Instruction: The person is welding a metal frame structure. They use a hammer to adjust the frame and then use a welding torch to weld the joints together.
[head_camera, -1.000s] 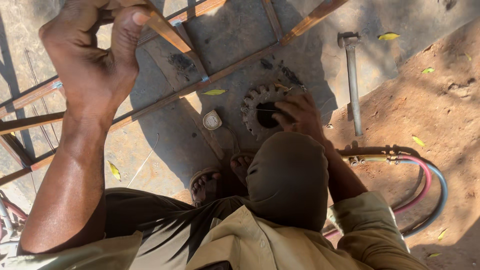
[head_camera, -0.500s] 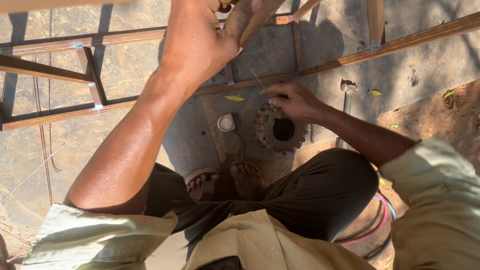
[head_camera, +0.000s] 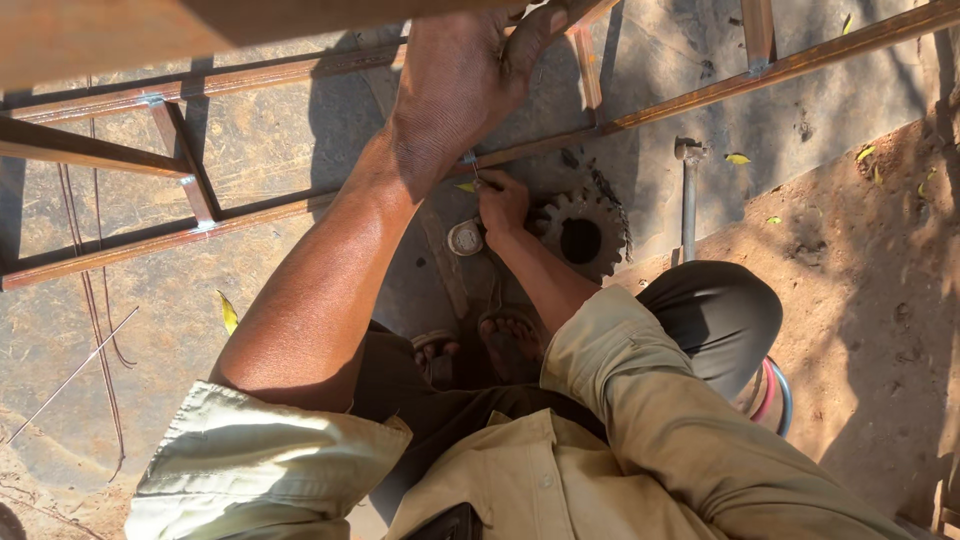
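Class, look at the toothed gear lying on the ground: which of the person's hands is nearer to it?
Right. The right hand is low, just left of the gear, about touching its edge. The left hand is raised higher in the picture, gripping the metal frame.

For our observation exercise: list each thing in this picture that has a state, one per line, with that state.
Left hand: raised, gripping a metal bar of the frame.
Right hand: low, fingers closed on a thin rod.
Frame: lying flat on the concrete.
Gear: lying flat, untouched.
Hammer: lying on the ground.
Small disc: lying flat beside the right hand.
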